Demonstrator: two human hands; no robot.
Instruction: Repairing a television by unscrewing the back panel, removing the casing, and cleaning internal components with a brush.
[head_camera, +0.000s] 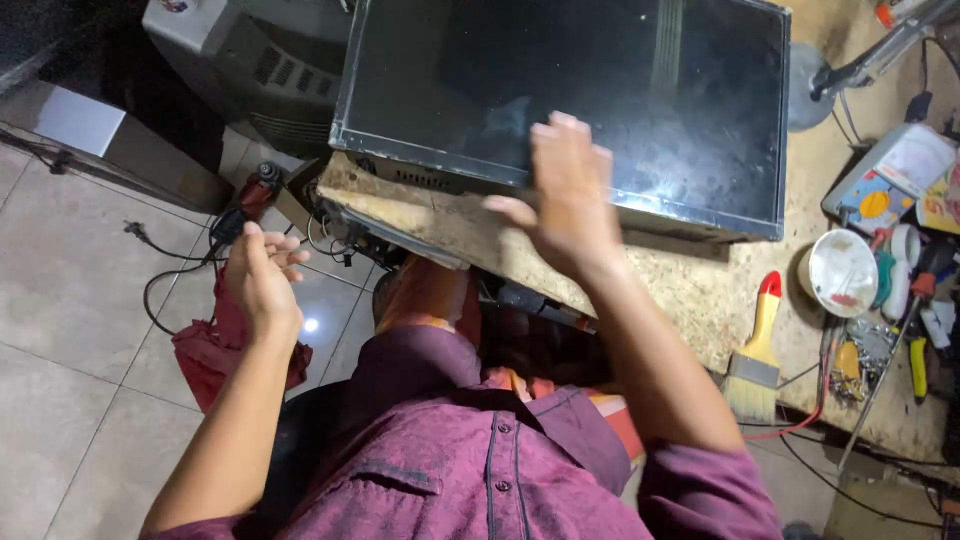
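One flat-panel screen, black and dusty, lies face up on the speckled workbench, its long axis running left to right across the view and its near left corner jutting past the bench edge. The right hand is on it: fingers spread and flat, palm lowered onto the near edge of the frame, pressing rather than pinching. From that hand the bulk of the panel lies ahead and to the right, with a smaller stretch off to the left. The left hand is well apart, out to the left and below the bench edge, open with the fingers loosely curled, holding nothing; so the right hand is the nearer one, and the only one in contact.

Just under the left hand hangs one red cloth, and beyond its fingertips sits one red-and-black power tool with its black cord trailing over the tiled floor. Ahead of the left hand stands one grey boxy television.

To the right of the pressing hand lies one paintbrush with a yellow handle and red tip, then one round white lid, then a scatter of small tools and screws too jumbled to count. One lamp stand rises past the panel's far right corner.
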